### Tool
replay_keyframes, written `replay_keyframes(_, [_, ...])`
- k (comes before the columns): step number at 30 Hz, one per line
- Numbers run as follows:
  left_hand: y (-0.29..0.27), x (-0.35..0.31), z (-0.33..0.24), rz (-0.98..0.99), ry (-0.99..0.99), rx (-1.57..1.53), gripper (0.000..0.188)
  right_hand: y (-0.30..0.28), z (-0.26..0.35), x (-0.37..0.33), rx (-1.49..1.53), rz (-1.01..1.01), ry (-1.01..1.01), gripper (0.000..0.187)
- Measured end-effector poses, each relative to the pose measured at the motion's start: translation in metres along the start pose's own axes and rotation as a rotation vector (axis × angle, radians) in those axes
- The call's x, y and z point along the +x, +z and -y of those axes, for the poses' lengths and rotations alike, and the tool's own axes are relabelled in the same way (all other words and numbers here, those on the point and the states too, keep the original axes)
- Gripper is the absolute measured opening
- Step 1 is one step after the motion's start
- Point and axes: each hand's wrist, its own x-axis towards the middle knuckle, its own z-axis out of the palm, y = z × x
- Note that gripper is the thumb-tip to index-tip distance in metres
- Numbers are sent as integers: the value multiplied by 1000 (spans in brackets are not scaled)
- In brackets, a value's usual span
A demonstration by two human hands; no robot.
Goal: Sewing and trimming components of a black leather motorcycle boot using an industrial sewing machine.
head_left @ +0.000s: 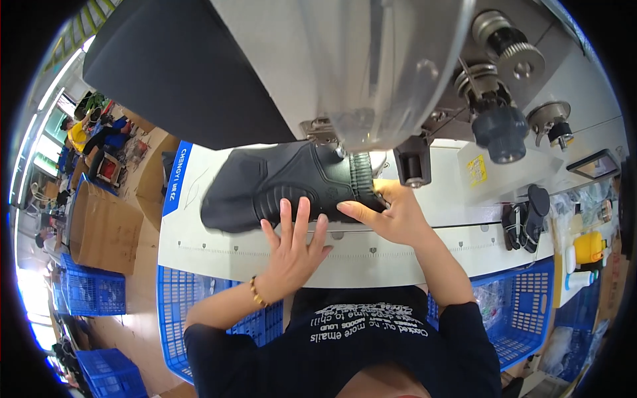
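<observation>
A black moulded boot with a ribbed collar lies on its side on the white bed of a sewing machine, toe pointing left. The collar end sits below the machine's head, which hides part of it. My left hand is open, fingers spread, with the fingertips resting against the boot's near side. At the collar my right hand grips the boot, thumb on the outside. Its other fingers are partly hidden at the opening.
Blue plastic baskets hang below the bed's front edge on both sides. At the bed's right end lies a black strapped item. A yellow bottle stands farther right. Left are a cardboard box, a blue crate and a person in yellow.
</observation>
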Motion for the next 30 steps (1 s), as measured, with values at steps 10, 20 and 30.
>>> replay_keyframes(10, [26, 48, 30, -409, 122, 84, 35, 12, -23, -11, 889, 203, 242, 13])
replay_keyframes(20, [104, 19, 31, -711, 51, 98, 31, 25, -14, -1, 98, 24, -144, 19])
replay_keyframes(30, [-43, 69, 44, -442, 432, 220, 22, 32, 4, -15, 1469, 46, 645, 22])
